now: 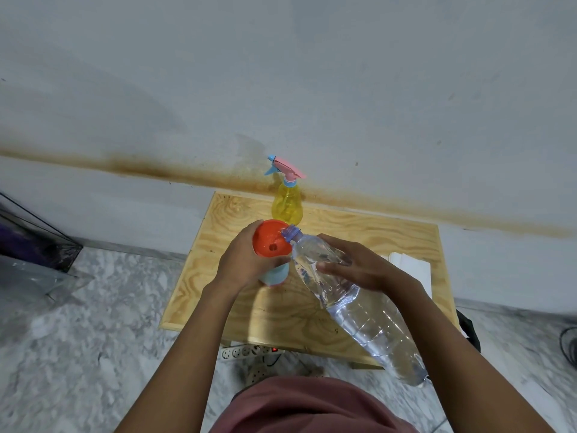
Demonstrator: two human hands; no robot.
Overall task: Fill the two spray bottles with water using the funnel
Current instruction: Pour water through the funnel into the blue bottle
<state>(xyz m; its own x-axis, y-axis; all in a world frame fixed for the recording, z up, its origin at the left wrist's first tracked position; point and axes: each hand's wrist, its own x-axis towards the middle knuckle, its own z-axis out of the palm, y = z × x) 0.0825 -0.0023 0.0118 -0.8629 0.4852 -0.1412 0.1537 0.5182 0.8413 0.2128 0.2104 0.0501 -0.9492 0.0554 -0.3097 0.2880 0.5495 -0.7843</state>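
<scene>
Left hand [242,259] has its fingers wrapped round the orange funnel [271,238], which sits in a light blue bottle [274,274] on the wooden tabletop [359,232]. The yellow spray bottle [287,204] stands upright just behind, nozzle pointing left. Right hand [359,266] grips the clear water bottle [352,303], no label readable, tilted with its mouth up-left over the funnel and its base toward the person; a white box [412,264] lies right of it.

Bare tabletop [359,226] lies open right of the yellow spray bottle [287,204]; the wall [343,104] closes off behind.
</scene>
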